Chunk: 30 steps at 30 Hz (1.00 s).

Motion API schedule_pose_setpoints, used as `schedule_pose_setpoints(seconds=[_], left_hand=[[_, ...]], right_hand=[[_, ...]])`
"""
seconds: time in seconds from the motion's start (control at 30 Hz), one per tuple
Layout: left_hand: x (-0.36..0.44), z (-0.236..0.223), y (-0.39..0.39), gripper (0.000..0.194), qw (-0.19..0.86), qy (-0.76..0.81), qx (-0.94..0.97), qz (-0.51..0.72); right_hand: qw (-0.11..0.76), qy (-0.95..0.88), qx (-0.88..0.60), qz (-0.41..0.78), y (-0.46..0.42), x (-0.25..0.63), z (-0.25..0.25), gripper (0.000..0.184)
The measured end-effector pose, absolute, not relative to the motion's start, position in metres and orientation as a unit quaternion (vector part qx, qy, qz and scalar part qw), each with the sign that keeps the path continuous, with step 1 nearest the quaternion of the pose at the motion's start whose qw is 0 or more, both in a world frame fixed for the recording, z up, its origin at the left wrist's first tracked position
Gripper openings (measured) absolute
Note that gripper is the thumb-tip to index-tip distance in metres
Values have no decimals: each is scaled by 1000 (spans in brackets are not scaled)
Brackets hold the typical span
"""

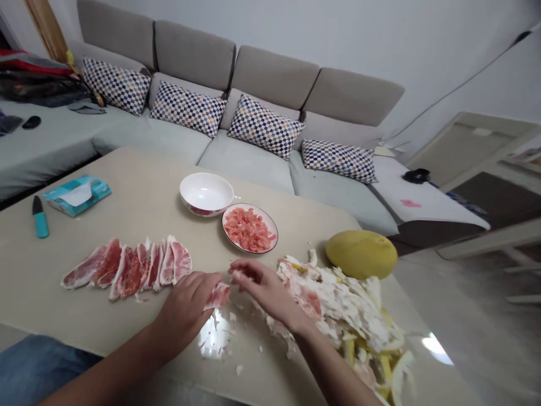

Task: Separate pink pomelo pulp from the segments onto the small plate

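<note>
A pomelo segment (218, 296) with pink flesh and pale membrane is held in my left hand (188, 301), its fingers wrapped over it. Just to its right is my right hand (264, 287), thumb and fingertips curled close together; whatever is between them is too small to make out. Left of my hands lies a row of pomelo segments (135, 268) with their membranes on. Beyond my hands, a dark-rimmed plate (271, 221) holds loose pink pomelo pulp (248, 228). A heap of white and yellow peel and membrane scraps (350, 310) lies by my right forearm.
A white bowl (206, 190) stands beside the plate. A whole yellow pomelo (361, 254) sits behind the peel heap. Tissues in a blue pack (78, 194) and a turquoise-handled knife (41, 220) lie at the left of the glossy table (139, 169). A grey sofa (249, 155) runs behind it.
</note>
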State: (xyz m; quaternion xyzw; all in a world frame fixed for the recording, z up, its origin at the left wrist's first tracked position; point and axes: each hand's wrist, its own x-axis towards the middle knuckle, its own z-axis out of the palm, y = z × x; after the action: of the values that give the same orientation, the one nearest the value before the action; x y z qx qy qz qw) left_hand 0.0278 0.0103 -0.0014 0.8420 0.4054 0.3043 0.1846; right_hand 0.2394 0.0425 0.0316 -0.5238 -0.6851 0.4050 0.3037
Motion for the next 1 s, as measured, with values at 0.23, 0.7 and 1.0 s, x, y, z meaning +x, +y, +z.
schedule_pose_setpoints(seconds=[0.23, 0.7, 1.0], left_hand=[[29, 5, 7, 32, 150, 404, 847, 312], [29, 5, 7, 31, 160, 418, 837, 314], [39, 21, 11, 21, 418, 494, 688, 328]], right_hand=[[280, -591, -506, 563, 13, 227, 30, 30], [328, -474, -492, 652, 13, 224, 31, 40], [260, -484, -509, 663, 28, 241, 31, 29]])
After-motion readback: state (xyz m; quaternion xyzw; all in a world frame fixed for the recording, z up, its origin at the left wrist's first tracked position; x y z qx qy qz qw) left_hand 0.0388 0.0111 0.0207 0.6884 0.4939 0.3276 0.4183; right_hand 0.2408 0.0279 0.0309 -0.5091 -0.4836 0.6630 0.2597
